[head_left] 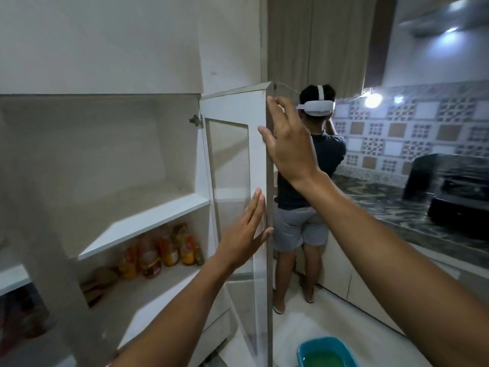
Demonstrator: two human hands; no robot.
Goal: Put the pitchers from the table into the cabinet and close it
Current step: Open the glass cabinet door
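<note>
Open white cabinet [111,160] at left, its glass-panelled door [238,186] swung out edge-on toward the camera. Right hand [288,144] on the free vertical edge of the door near the top, fingers spread and curled loosely round the outer side, thumb on the inner face; not clenched. Left hand [246,231] lower on the same edge, flat and spread, fingers pressed together against the inner frame beside the glass, thumb hooked at the edge; holding nothing. Hands well apart, one above the other along the door edge. Upper shelf [143,221] of the cabinet bare in the visible part; lower compartment with a cluster of bottles [161,252] of amber and orange liquid toward the back right, and blurred brown items just left of them. No pitcher identifiable anywhere in view; whether one stands inside the cabinet cannot be told. Hinge [195,120] visible at the upper corner of the door. Behind the door, a second person [312,181] seen from the back, wearing a white headset [317,104], dark shirt and grey shorts, standing at a dark marbled counter [397,205]. Patterned tiled wall [412,133] beyond. Teal basin [304,350] of greenish liquid on the floor at bottom centre.
</note>
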